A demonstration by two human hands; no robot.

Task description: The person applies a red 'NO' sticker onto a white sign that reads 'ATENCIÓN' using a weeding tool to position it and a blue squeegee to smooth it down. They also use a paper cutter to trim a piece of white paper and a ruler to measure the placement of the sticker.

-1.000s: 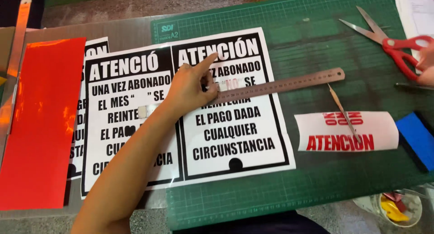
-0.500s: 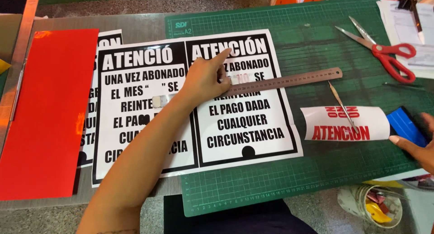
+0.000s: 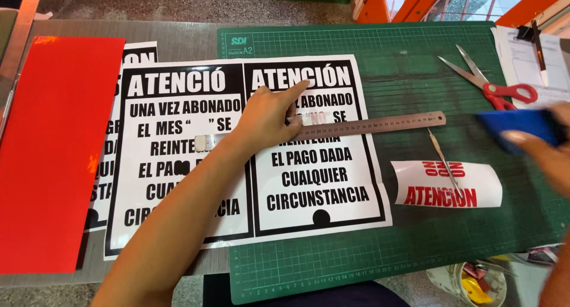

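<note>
Black-on-white vinyl signs (image 3: 314, 158) lie flat across the left half of a green cutting mat (image 3: 415, 247) on the grey table (image 3: 178, 37), a second like sign overlapping at its left edge. The left hand (image 3: 267, 120) presses down on the sign, fingers spread flat and gripping nothing, forefinger extended toward the heading, palm on the left end of a steel ruler (image 3: 380, 124) that crosses the sheet. The right hand (image 3: 543, 150), blurred at the right edge, has its fingers closed around a blue squeegee (image 3: 519, 126) held above the mat. Judged step: lettering is being applied or smoothed; the next move likely calls for firm hold-down by the left hand while the squeegee is brought to the sign. Near right lies a curled white sticker with red lettering (image 3: 448, 185), a slim craft knife (image 3: 442, 158) across it. Red-handled scissors (image 3: 493, 84) sit far right; a red sheet (image 3: 50, 147) lies far left.
</note>
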